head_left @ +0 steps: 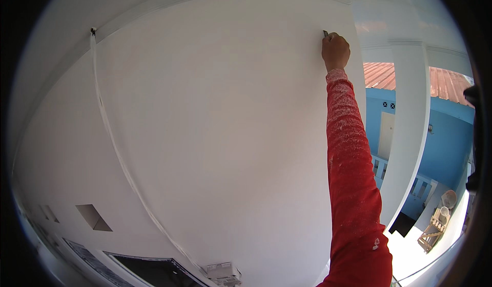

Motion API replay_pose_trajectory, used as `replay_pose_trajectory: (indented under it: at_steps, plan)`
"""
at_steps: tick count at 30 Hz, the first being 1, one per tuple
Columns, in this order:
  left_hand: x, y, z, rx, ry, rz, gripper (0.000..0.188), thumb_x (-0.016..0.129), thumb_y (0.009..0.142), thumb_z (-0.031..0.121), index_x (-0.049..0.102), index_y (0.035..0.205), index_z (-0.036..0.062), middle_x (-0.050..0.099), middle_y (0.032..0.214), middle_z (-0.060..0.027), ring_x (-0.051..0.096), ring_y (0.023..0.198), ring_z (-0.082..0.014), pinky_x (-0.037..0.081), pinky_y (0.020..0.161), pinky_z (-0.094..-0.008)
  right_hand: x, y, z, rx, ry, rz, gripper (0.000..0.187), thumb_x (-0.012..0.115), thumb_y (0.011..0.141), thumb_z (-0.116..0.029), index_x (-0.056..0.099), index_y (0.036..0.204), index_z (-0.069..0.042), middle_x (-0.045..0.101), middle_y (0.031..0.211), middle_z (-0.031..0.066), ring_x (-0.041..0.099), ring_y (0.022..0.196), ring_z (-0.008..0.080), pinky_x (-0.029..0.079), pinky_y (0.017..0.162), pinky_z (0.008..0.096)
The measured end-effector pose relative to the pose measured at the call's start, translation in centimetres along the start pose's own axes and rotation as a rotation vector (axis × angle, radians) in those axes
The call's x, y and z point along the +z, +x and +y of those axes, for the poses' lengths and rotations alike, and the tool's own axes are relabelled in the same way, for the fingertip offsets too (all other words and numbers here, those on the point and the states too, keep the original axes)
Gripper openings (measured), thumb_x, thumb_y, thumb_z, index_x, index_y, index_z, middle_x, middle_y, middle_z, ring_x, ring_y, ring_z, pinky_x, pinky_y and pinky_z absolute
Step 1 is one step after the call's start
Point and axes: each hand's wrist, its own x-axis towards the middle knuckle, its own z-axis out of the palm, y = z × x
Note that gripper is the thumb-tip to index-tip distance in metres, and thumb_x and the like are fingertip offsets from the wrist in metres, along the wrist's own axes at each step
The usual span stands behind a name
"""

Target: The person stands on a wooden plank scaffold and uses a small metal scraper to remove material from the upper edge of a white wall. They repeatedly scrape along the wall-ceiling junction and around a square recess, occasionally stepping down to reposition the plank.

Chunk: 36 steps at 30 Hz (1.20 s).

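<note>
My right hand [336, 50] is raised high against the white wall [230, 108], close to the wall's right-hand edge. Its fingers are closed around a small tool with a dark, flat tip [325, 33]; most of the tool is hidden in the fist, so its exact kind does not show. The tip points up and left, at or very near the wall surface. A red sleeve [353, 184] covers the arm, dusted with white powder and specks. My left hand is out of view.
A whitish strip [115, 138] runs down the wall from dark wire ends [93, 31]. Low on the left are a square recess [94, 218], a dark framed opening [154, 269] and a box [224, 273]. Right: a white column [410, 123], blue building [448, 143] and wooden stand [433, 233].
</note>
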Motion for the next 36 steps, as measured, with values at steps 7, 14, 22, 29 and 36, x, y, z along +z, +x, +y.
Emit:
replay_pose_trajectory:
  at_steps: [7,14,22,29,36]
  plan:
    - [2.3,-1.6,2.0,0.011,0.039,-0.026,0.077,0.063,0.094,0.058,0.049,0.143,0.0002,0.072,0.109,-0.0239,0.072,0.083,-0.0368,0.059,0.079,-0.0452,-0.2,-13.8,-3.8,-0.438,0.323,-0.044,0.006,0.072,0.085,-0.011,0.070,0.087,-0.005,0.065,0.081,0.0078,0.065,0.081,0.0249,0.055,0.079,0.0401]
    - [2.9,-1.7,3.5,0.018,0.050,-0.037,0.074,0.062,0.094,0.058,0.051,0.140,0.0007,0.072,0.110,-0.0227,0.071,0.087,-0.0358,0.057,0.082,-0.0449,-2.8,-8.8,4.8,0.011,-0.026,0.053,0.008,0.066,0.088,-0.009,0.066,0.086,-0.001,0.065,0.082,0.0108,0.064,0.080,0.0277,0.053,0.076,0.0423]
    - [5.1,-1.4,5.2,0.038,0.059,-0.072,0.070,0.061,0.095,0.057,0.054,0.136,0.0012,0.071,0.112,-0.0212,0.070,0.092,-0.0346,0.056,0.085,-0.0446,-2.8,-14.3,2.9,-0.272,0.297,-0.067,0.012,0.068,0.089,-0.010,0.070,0.095,0.000,0.068,0.091,0.0120,0.065,0.087,0.0300,0.053,0.083,0.0432]
    - [7.3,-1.4,6.4,0.039,0.051,-0.100,0.067,0.061,0.095,0.056,0.056,0.134,0.0017,0.071,0.113,-0.0199,0.069,0.097,-0.0335,0.054,0.089,-0.0443,-4.4,-18.7,8.6,-0.278,-0.130,0.001,0.010,0.070,0.085,-0.010,0.061,0.087,-0.009,0.056,0.083,0.0059,0.059,0.082,0.0238,0.052,0.081,0.0419]
    - [9.9,-1.4,7.5,0.051,0.038,-0.157,0.064,0.060,0.095,0.056,0.059,0.131,0.0022,0.071,0.114,-0.0187,0.068,0.101,-0.0324,0.052,0.092,-0.0440,-6.1,-24.4,6.8,-0.379,0.284,-0.207,0.008,0.068,0.088,-0.007,0.061,0.091,-0.007,0.057,0.086,0.0071,0.060,0.084,0.0251,0.051,0.074,0.0390]
